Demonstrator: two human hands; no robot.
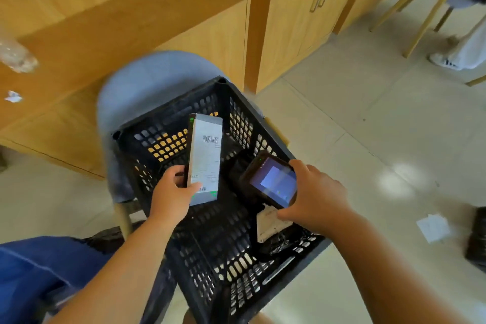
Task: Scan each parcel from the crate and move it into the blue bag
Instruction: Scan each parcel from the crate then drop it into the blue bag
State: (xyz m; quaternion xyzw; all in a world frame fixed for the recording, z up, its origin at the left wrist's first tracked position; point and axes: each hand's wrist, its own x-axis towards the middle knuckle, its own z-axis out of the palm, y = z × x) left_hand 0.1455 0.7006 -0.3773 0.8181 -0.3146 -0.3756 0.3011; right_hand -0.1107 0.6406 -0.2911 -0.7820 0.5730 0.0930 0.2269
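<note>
The left hand (171, 192) grips a slim, flat grey-white box parcel (205, 155) by its lower end, thumb laid across the front face and fingers curled behind the left edge. The parcel stands nearly upright over the black perforated plastic crate (236, 281), and its white label with printed barcodes faces the camera. The right hand (318, 197) is closed round a black handheld scanner (271, 181), fingers wrapped over its far and near edges. The device is tilted, its blue-lit screen turned upward, and it sits just right of the parcel without touching it. Beneath that hand, in the right part of the crate, lies a black plastic-wrapped parcel with a white label (269, 227). The crate rests on a pale blue-grey upholstered chair (147, 79) in front of light wooden cabinets (297, 21). A blue fabric bag (44, 263) sits at the lower left, beside the crate and under the left forearm. On the pale tiled floor (368, 113) to the right lies a white sheet of paper (432, 227).
</note>
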